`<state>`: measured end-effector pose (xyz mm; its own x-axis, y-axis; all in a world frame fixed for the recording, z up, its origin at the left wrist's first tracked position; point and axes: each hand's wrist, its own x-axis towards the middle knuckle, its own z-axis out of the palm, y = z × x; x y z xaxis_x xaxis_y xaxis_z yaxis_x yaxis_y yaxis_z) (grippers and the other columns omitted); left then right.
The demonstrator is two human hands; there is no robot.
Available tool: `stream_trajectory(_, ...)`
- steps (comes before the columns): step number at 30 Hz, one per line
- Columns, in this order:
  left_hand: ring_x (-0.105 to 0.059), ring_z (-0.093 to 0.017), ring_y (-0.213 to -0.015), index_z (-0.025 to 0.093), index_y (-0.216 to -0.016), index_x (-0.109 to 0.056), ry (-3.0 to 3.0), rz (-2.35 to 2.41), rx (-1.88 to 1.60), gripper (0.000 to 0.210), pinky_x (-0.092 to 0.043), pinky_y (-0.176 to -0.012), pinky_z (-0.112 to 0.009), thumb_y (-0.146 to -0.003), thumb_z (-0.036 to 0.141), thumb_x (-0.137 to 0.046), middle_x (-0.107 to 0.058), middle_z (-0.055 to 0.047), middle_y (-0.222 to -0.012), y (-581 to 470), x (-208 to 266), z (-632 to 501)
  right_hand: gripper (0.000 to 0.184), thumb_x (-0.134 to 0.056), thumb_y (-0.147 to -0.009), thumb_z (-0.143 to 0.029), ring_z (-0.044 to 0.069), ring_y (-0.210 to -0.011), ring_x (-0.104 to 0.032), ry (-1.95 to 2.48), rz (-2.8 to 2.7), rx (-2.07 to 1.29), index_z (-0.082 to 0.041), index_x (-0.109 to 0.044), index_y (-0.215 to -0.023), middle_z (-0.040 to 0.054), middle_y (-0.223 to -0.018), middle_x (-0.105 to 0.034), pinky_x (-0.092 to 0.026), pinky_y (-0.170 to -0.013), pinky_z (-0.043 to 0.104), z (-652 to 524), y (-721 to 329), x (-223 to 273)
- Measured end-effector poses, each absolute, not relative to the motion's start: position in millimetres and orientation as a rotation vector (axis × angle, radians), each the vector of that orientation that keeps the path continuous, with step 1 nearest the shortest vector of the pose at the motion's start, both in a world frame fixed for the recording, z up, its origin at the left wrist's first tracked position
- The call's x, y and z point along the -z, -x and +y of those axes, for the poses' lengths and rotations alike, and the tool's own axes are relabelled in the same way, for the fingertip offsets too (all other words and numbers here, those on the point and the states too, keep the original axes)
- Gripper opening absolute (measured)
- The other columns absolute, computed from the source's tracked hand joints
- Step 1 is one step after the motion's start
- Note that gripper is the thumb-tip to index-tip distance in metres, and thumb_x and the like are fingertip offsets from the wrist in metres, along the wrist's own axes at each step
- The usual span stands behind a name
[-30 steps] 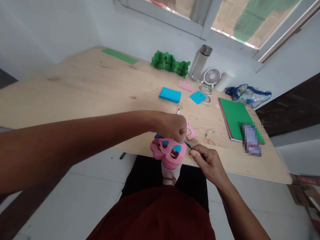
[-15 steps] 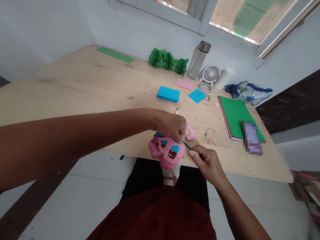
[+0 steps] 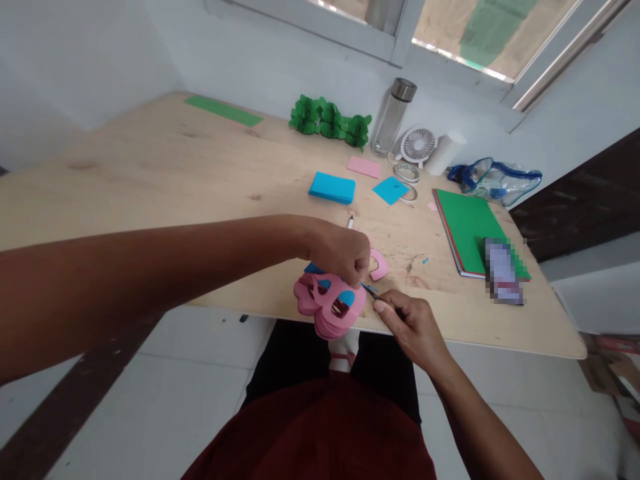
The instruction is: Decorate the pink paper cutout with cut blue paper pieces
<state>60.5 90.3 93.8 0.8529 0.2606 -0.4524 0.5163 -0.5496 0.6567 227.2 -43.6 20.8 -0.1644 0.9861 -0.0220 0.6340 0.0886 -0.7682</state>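
My left hand (image 3: 347, 255) is closed over the upper edge of a layered pink paper cutout (image 3: 325, 327) at the table's front edge. Blue paper (image 3: 346, 298) shows through the cutout's openings, and a blue corner sticks out left of it under my wrist. My left fingertips are mostly hidden. My right hand (image 3: 407, 323) is closed around dark-handled scissors (image 3: 371, 292), whose narrow tip points at the paper by my left fingers. The handles are largely covered by the fingers. Just beyond my left hand lie a loose curved pink paper piece (image 3: 381, 265) and a pen (image 3: 351, 222).
Behind lie a blue paper stack (image 3: 332, 188), a single blue sheet (image 3: 391, 191), a pink sheet (image 3: 364, 167) and tape rolls (image 3: 407, 173). A bottle (image 3: 393, 119), small fan (image 3: 419, 145) and green paper garland (image 3: 330, 121) line the wall. A green folder (image 3: 470, 227) lies right.
The view has shifted slightly. Both hands keep their holds, and the scissors' tip sits a little closer to my left fingers.
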Motion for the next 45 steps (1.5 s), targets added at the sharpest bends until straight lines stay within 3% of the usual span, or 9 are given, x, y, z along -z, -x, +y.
stream_trajectory(7,-0.025,-0.008,-0.044,0.017,-0.043,-0.039,-2.149,0.457,0.311,0.025,-0.019,-0.043,-0.025,-0.064,0.012,-0.052,-0.027,0.007,-0.044,-60.3,-83.7,95.2,0.035,-0.044,-0.091,-0.040,0.010,-0.054,-0.038,1.606,-1.841,-0.879,-0.018,-0.050,-0.066,-0.0030,-0.058,-0.041,-0.029,-0.052,0.024,-45.8,-227.1,-21.9)
stream_trajectory(16,-0.035,-0.009,-0.047,0.016,-0.051,-0.056,-2.140,0.532,0.326,0.016,-0.025,-0.047,-0.023,-0.067,0.016,-0.057,-0.041,0.006,-0.045,-58.4,-88.6,94.2,0.032,-0.052,-0.086,-0.040,0.011,-0.055,-0.040,1.586,-1.683,-1.026,-0.018,-0.050,-0.064,-0.0034,-0.058,-0.042,-0.030,-0.051,0.023,-57.3,-234.9,-16.8)
stream_trajectory(25,-0.036,-0.010,-0.047,0.017,-0.049,-0.058,-2.117,0.492,0.275,0.014,-0.026,-0.048,-0.023,-0.063,0.015,-0.060,-0.043,0.005,-0.044,-58.6,-82.1,90.8,0.022,-0.064,-0.076,-0.038,0.010,-0.048,-0.033,1.591,-1.313,-0.887,-0.018,-0.063,-0.085,-0.0064,-0.053,-0.036,-0.028,-0.045,0.023,-51.6,-228.3,-26.7)
stream_trajectory(32,-0.038,-0.010,-0.051,0.016,-0.050,-0.057,-2.225,0.396,0.224,0.016,-0.028,-0.052,-0.025,-0.064,0.011,-0.056,-0.049,0.003,-0.052,-59.2,-87.9,79.8,0.017,-0.063,-0.076,-0.034,0.008,-0.047,-0.032,1.480,-1.358,-1.053,-0.017,-0.064,-0.076,-0.0063,-0.051,-0.038,-0.026,-0.044,0.022,-40.5,-203.6,-27.9)
stream_trajectory(37,-0.033,-0.009,-0.048,0.016,-0.050,-0.052,-2.245,0.411,0.237,0.017,-0.024,-0.047,-0.024,-0.065,0.009,-0.052,-0.041,0.004,-0.048,-58.2,-86.4,80.4,0.018,-0.063,-0.076,-0.030,0.008,-0.049,-0.032,1.448,-1.336,-1.091,-0.017,-0.056,-0.065,-0.0063,-0.053,-0.038,-0.026,-0.046,0.022,-40.1,-200.4,-21.6)
stream_trajectory(45,-0.031,-0.007,-0.043,0.016,-0.049,-0.046,-2.216,0.421,0.232,0.016,-0.022,-0.044,-0.023,-0.062,0.007,-0.049,-0.035,0.007,-0.044,-55.9,-81.3,79.8,0.020,-0.062,-0.076,-0.032,0.008,-0.049,-0.033,1.471,-1.309,-1.094,-0.018,-0.055,-0.063,-0.0059,-0.052,-0.038,-0.026,-0.046,0.022,-40.0,-196.6,-17.7)
